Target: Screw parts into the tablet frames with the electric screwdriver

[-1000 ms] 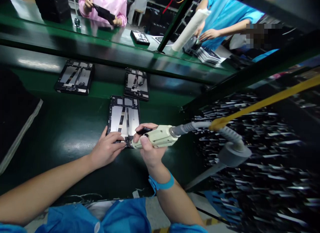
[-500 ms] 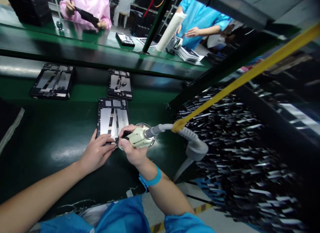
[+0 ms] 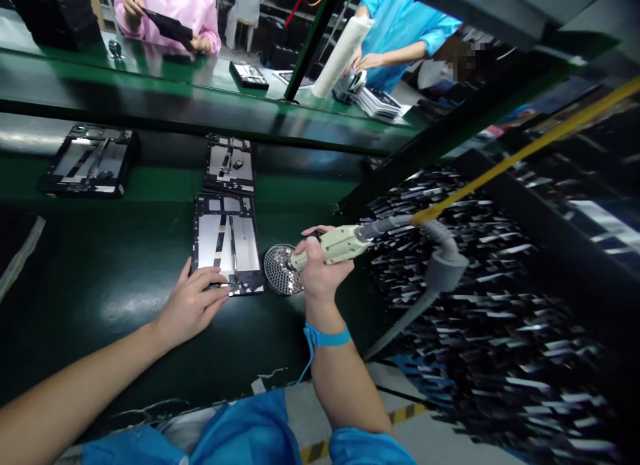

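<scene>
My right hand [image 3: 323,272] is wrapped round a pale green electric screwdriver [image 3: 340,245], its cable end pointing right. The driver's tip is over a round dish of small screws [image 3: 280,268], with a perforated face. To the left of the dish lies an opened tablet [image 3: 245,242], its dark frame around silver battery panels and a flex cable. My left hand [image 3: 193,302] holds the tablet's lower left corner, thumb along the side edge and fingers over the bottom strip. What lies under those fingertips is hidden.
Two more opened tablets lie behind, one at centre [image 3: 230,165] and one at left [image 3: 90,162]. A grey cable [image 3: 445,272] hangs from a yellow strap [image 3: 525,165]. Many dark strips fill a rack [image 3: 475,305] at right. Two co-workers sit across the green bench [image 3: 150,85].
My right hand has moved right with the screwdriver, from the tablet's lower edge to the screw dish. The left hand stays on the tablet. The view has shifted slightly.
</scene>
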`<state>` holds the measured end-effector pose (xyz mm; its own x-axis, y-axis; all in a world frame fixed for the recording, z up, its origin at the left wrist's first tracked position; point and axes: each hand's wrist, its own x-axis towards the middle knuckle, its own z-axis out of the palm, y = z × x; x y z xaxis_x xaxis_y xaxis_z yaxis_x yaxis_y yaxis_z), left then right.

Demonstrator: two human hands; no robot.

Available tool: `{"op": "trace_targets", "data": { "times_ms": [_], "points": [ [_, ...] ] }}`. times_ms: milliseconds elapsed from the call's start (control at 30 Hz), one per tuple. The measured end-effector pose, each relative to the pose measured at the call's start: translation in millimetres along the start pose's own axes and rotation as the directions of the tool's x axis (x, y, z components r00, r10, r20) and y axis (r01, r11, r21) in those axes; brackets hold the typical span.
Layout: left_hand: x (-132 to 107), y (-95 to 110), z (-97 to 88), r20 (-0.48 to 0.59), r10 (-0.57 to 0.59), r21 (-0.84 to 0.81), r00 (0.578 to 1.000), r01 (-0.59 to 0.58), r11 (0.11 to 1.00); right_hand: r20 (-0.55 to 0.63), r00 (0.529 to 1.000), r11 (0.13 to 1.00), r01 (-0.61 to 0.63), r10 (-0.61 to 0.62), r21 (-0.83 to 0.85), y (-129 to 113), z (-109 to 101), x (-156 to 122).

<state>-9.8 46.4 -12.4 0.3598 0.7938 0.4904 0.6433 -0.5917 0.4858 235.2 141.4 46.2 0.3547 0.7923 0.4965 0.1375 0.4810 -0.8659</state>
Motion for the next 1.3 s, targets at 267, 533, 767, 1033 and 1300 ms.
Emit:
{"op": "trace_targets", "data": {
  "times_ms": [267,533,767,1033,1300],
  "points": [
    [2,2,-2.1,0.03,-0.003,0.001,1.0,0.003,1.0,-0.003,0.999,0.998,-0.051,0.051,-0.028,8,-1,-4],
    [1,1,-2.0,0.021,-0.01,-0.01,1.0,0.01,1.0,-0.01,0.998,0.998,-0.065,0.065,-0.026,10,-1,-4],
    [3,1,0.8,0.015,-0.027,-0.01,1.0,0.027,1.0,-0.034,0.997,0.998,-0.065,0.065,0.0,3,1,-1],
    [4,1,1.0,0.059,-0.075,-0.043,0.995,0.078,0.996,0.197,0.977,0.965,-0.133,0.088,0.227,-49,36,-32],
    [6,2,-1.9,0.083,-0.086,-0.096,0.993,0.094,0.991,0.386,0.915,0.962,-0.201,0.117,0.187,-38,56,-68]
  ]
}}
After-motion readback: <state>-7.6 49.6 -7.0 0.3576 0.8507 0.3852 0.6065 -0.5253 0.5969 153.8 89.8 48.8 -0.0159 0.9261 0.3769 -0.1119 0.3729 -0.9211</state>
